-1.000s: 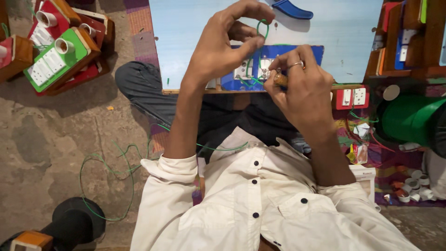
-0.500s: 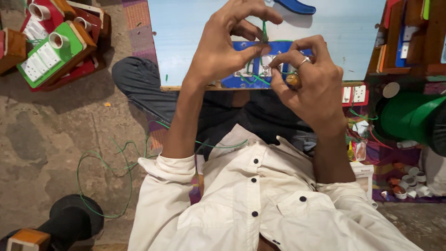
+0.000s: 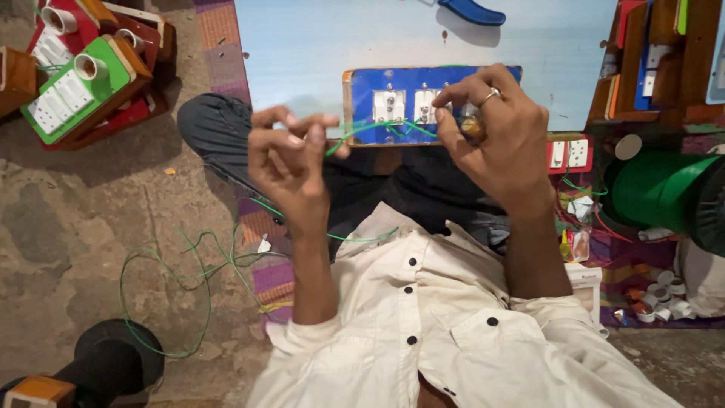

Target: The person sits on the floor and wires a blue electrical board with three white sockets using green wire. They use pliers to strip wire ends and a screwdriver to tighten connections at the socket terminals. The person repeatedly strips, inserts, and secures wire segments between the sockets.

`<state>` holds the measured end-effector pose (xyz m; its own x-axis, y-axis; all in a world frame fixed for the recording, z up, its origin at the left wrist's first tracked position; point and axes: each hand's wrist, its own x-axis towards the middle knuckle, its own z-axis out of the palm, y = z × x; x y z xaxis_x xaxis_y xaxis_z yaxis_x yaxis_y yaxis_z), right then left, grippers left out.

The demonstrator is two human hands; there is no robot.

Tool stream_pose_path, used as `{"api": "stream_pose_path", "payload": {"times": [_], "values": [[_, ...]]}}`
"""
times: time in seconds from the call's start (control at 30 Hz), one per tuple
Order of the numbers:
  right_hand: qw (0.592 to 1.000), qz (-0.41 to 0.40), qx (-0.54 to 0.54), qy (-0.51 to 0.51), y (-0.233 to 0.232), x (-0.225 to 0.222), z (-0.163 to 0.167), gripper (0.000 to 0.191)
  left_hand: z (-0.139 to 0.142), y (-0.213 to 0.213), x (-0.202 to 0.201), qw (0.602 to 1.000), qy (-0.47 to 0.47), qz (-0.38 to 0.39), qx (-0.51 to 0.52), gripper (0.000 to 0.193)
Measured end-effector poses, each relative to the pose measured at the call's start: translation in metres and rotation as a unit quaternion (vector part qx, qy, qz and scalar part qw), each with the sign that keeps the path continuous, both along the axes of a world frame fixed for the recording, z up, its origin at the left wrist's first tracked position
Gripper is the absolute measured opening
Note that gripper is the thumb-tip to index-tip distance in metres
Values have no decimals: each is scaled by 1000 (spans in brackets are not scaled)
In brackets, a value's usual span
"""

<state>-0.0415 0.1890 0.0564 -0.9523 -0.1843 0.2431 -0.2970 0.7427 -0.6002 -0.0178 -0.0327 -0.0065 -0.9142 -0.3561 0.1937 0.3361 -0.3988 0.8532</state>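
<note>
Thin green wire (image 3: 370, 127) stretches over the glossy blue switch panel (image 3: 362, 94): left hand (image 3: 291, 162) pinches it left of the panel, lower than before, right hand (image 3: 495, 132) grips a small brownish tool (image 3: 473, 128) against it.

The left hand (image 3: 291, 155) pinched a green wire (image 3: 370, 128), while the right hand (image 3: 495, 132) held a small tool against the blue switch board (image 3: 400, 87).

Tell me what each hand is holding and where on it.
The left hand pinches the green wire near its free end. The right hand holds a small brownish tool against the blue switch board; its grip spot is hidden.
</note>
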Motion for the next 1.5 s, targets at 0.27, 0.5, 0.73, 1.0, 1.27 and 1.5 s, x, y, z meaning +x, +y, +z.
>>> {"api": "stream_pose_path", "payload": {"times": [0.27, 0.5, 0.73, 1.0, 1.27, 1.5], "values": [[982, 60, -158, -89, 7, 4, 42, 39, 21, 1, 37, 967, -101, 7, -233, 32], [726, 325, -594, 119, -14, -25, 3, 38, 60, 22, 15, 785, 14, 195, -588, 39], [909, 80, -326, 247, -35, 6, -38, 24, 48, 44, 4, 821, -37, 128, -555, 25], [935, 169, -250, 186, -30, 1, -12, 20, 35, 41, 5, 866, -24, 100, -490, 26], [936, 195, -201, 215, -29, 9, 33, 9, 39, 40, 5, 868, 9, 103, -485, 30], [949, 241, -193, 67, -34, -4, 46, 16, 39, 41, 4, 874, -20, 76, -480, 32]]}}
